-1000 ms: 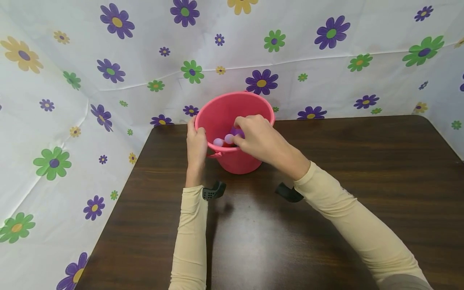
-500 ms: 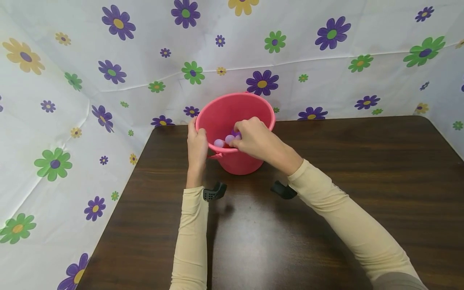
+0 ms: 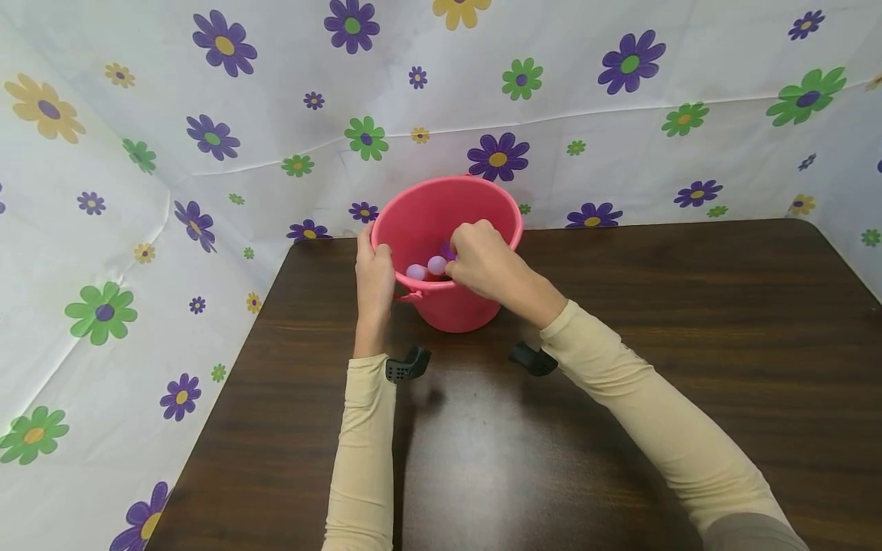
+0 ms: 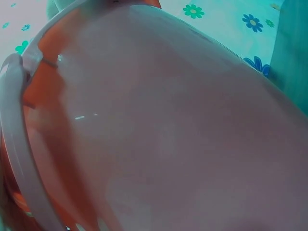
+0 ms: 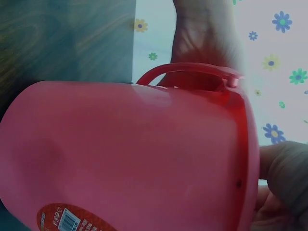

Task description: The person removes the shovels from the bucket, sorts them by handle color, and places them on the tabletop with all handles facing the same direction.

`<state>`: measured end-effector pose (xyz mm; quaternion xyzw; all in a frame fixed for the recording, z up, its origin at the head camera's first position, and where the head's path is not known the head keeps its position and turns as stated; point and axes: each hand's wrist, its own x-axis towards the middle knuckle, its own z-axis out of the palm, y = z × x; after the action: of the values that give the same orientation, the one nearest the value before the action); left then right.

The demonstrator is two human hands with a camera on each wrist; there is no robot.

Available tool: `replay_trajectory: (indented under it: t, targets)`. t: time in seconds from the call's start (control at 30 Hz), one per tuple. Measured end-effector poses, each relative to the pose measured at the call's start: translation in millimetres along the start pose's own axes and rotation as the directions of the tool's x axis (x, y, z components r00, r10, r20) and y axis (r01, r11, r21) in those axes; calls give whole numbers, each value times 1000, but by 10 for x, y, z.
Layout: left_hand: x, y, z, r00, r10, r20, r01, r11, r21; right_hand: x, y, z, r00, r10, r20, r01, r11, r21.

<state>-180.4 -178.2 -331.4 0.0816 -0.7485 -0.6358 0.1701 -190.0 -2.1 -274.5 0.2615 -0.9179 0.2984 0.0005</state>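
A pink bucket (image 3: 456, 310) stands tilted toward me at the back of the table. My left hand (image 3: 374, 283) grips its rim on the left side, thumb over the edge. Over the front rim reaches my right hand (image 3: 491, 260), bent down into the opening. The bucket wall hides its fingertips, so I cannot tell what they hold. Inside, beside the right thumb, lie two pale lilac balls (image 3: 437, 265), with a darker purple piece (image 3: 447, 250) behind and something red beneath. The right wrist view shows the bucket's side with its handle (image 5: 192, 67) folded against the left wrist.
The dark wood-grain table (image 3: 654, 321) extends widely to the right. A white flowered sheet (image 3: 441, 69) hangs close behind the bucket and along the left side. Black wrist mounts (image 3: 408, 363) sit on both sleeves. A barcode label (image 5: 69, 220) marks the bucket's side.
My right forearm has swung slightly left and the hand has shifted within the bucket's mouth, its fingers going lower out of sight. The left hand and bucket have stayed put.
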Motion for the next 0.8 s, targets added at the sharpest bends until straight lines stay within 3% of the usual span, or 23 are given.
replay_trajectory:
  t: [0.23, 0.5, 0.8]
  targets:
    - [9, -2, -15, 1000, 6, 5, -6, 1000, -3, 37, -19, 9, 999, 35, -22, -36, 999, -26]
    - [19, -16, -12, 1000, 12, 8, -12, 1000, -13, 85, 66, -17, 998, 10, -66, -13, 999, -43]
    - [17, -20, -19, 1000, 23, 11, -23, 999, -24, 155, 106, -24, 999, 26, -44, -28, 998, -54]
